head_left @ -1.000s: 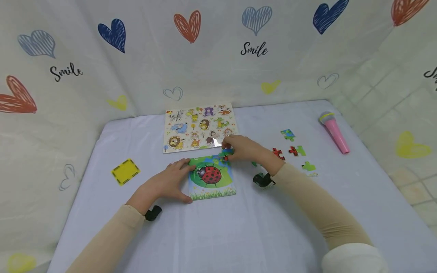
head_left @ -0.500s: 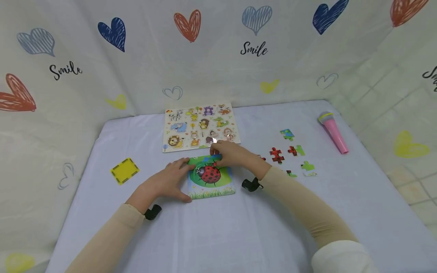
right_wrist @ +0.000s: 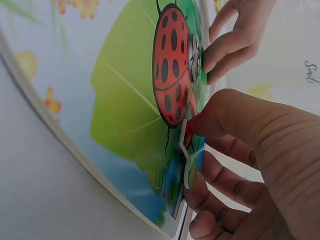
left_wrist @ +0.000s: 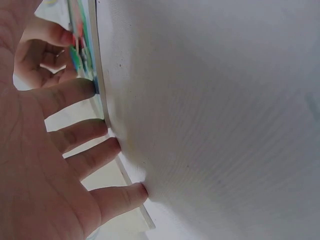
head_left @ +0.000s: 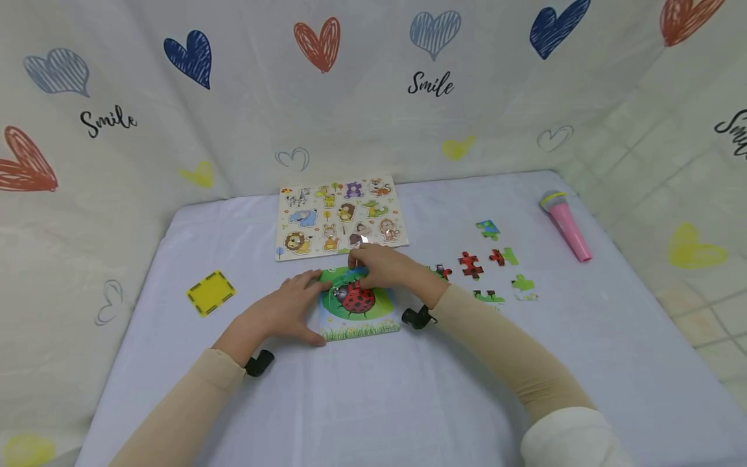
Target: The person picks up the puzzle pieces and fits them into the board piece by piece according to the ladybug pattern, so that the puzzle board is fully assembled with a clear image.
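Observation:
A ladybug jigsaw board (head_left: 358,329) lies flat near the middle of the table. My left hand (head_left: 284,307) rests along its left side, fingers spread; in the left wrist view its fingertips (left_wrist: 135,192) touch the white cloth beside the board. Over the upper part of the board, my right hand (head_left: 388,267) pinches a jigsaw piece between thumb and fingers. The right wrist view shows that piece (right_wrist: 187,167), with red and green on it, tilted above the picture. From the head view the piece is mostly hidden by my fingers.
Several loose jigsaw pieces (head_left: 470,265) lie to the right, partly behind my right forearm. An animal board (head_left: 344,217) is just beyond the ladybug board. A pink toy microphone (head_left: 569,230) lies at far right, a yellow square (head_left: 211,293) at left.
My right hand has moved left with the jigsaw piece, from the board's upper right corner to over its upper middle. My left hand has stayed at the board's left side.

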`<state>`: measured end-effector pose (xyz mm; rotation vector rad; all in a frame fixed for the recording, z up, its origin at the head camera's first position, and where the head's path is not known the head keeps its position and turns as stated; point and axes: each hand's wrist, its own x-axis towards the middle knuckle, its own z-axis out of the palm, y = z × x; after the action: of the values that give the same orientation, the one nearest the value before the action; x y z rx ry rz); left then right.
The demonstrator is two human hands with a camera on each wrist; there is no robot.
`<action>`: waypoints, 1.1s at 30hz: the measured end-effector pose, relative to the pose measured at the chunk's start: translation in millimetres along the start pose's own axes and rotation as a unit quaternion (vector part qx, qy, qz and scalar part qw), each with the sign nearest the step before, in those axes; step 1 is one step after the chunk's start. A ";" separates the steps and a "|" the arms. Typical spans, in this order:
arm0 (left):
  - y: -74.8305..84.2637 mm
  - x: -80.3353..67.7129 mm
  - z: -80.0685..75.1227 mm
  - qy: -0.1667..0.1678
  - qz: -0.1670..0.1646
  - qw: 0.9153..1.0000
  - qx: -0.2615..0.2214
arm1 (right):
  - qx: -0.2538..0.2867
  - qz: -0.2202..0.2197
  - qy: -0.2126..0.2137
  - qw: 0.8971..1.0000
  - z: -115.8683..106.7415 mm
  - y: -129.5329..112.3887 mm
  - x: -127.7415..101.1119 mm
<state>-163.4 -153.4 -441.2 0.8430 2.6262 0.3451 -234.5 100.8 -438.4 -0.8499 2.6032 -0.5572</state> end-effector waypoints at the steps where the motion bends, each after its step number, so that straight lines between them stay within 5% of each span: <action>1: 0.1 0.0 -0.1 0.000 0.000 1.000 0.000 | 0.000 0.000 -0.002 1.000 0.5 -0.3 0.7; 33: -0.5 0.6 0.2 -0.007 0.008 1.000 -0.004 | -0.028 -0.008 -0.004 1.000 3.7 -14.4 4.1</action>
<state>-164.1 -153.4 -441.7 0.8604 2.6052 0.3525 -229.1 86.6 -435.7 -0.8887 2.6185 -0.4854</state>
